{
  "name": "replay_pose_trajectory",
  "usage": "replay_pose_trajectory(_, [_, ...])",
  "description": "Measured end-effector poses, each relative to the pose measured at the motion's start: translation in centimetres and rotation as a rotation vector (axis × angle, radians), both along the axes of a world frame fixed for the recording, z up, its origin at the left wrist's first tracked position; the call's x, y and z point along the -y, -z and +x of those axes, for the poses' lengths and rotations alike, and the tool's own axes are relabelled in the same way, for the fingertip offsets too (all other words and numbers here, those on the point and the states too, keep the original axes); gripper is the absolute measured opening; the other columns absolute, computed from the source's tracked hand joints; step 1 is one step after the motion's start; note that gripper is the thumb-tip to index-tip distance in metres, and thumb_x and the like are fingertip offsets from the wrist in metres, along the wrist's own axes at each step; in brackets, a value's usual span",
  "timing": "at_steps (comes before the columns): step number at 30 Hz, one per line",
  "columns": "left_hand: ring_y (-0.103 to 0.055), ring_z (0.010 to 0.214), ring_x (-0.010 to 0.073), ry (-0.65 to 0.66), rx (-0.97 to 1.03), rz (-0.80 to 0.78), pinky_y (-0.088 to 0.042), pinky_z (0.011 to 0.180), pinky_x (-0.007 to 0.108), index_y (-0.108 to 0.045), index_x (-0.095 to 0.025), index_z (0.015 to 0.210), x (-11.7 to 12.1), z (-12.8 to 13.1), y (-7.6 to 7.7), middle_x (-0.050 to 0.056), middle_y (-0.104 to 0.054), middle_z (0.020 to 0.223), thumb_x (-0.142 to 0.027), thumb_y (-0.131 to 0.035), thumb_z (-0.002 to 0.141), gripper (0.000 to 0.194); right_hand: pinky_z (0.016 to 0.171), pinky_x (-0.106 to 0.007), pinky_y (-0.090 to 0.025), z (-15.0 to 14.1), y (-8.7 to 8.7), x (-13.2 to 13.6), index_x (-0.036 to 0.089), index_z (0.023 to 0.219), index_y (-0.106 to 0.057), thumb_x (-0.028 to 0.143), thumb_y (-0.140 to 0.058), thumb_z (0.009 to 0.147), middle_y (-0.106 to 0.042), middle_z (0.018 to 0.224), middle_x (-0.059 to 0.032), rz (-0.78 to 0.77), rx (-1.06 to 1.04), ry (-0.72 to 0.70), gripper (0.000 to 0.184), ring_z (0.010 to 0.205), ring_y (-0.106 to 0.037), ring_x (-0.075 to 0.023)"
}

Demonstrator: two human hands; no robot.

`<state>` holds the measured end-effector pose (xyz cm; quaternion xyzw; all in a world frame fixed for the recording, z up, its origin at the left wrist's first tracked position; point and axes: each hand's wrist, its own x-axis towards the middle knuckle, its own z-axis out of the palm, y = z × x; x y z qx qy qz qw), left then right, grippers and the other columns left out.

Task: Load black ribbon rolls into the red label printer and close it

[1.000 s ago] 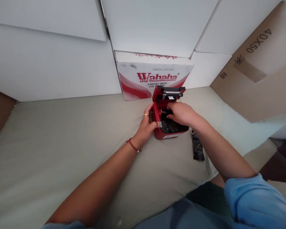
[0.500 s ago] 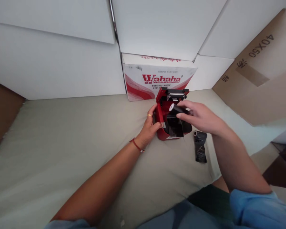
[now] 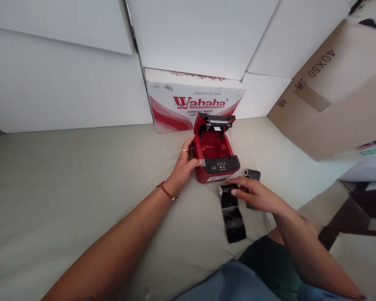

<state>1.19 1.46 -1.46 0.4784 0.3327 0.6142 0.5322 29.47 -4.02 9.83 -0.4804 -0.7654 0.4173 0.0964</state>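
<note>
A small red-and-black printer stands on the cloth with its lid raised, showing a bare red compartment. My left hand grips its left side, thumb on the front left corner. Just in front of the printer, my right hand has thumb and finger around a roll of black film, its white core facing left. The film's loose end trails toward me over the cloth. Another black roll lies to the right, partly hidden by my right hand.
Behind the printer stands a white and red Wahaha carton, against white panels. A large brown cardboard box leans at the right. Pale green cloth covers the surface.
My right hand has drawn the black roll out of the printer and down to the cloth in front, its film trailing. My left hand stays on the printer. The camera view has shifted right.
</note>
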Motion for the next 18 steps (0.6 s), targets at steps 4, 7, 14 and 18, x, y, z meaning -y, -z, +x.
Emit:
replay_pose_trajectory(4, [-0.043, 0.171, 0.035, -0.004, -0.037, 0.04, -0.036, 0.143, 0.056, -0.045, -0.036, 0.168, -0.2, -0.3, 0.6, 0.006, -0.05, 0.181, -0.038, -0.077, 0.086, 0.089, 0.09, -0.043, -0.064, 3.3, 1.7, -0.5, 0.024, 0.121, -0.085, 0.051, -0.064, 0.106, -0.086, 0.117, -0.0117, 0.365, -0.015, 0.348, 0.037, 0.096, -0.078, -0.0261])
replay_pose_trajectory(7, [-0.044, 0.17, 0.0355, -0.01, -0.043, 0.028, -0.037, 0.142, 0.057, -0.045, -0.035, 0.168, -0.2, -0.2, 0.7, 0.006, -0.05, 0.181, -0.037, -0.077, 0.085, 0.089, 0.08, -0.044, -0.063, 7.1, 2.1, -1.5, 0.022, 0.115, -0.085, 0.046, -0.066, 0.099, -0.083, 0.112, -0.0123, 0.476, 0.11, 0.51, 0.035, 0.076, -0.071, -0.0234])
replay_pose_trajectory(14, [-0.043, 0.171, 0.0354, -0.018, 0.005, -0.028, -0.033, 0.145, 0.058, -0.046, -0.035, 0.166, 0.1, 0.1, 0.1, 0.005, -0.051, 0.18, -0.033, -0.076, 0.081, 0.091, 0.087, -0.045, -0.063, 8.5, 3.8, -3.4, 0.023, 0.131, -0.082, 0.039, -0.065, 0.099, -0.08, 0.125, -0.0147, 0.349, 0.333, 0.349, 0.039, 0.085, -0.075, -0.0251])
replay_pose_trajectory(18, [-0.043, 0.171, 0.0351, -0.003, 0.013, -0.037, -0.032, 0.145, 0.058, -0.045, -0.036, 0.166, 0.1, 0.1, -0.1, 0.005, -0.05, 0.18, -0.032, -0.076, 0.08, 0.091, 0.086, -0.042, -0.061, 7.3, 2.5, -4.3, 0.022, 0.119, -0.085, 0.035, -0.071, 0.096, -0.081, 0.114, -0.0125, 0.31, 0.375, 0.302, 0.03, 0.084, -0.075, -0.0251])
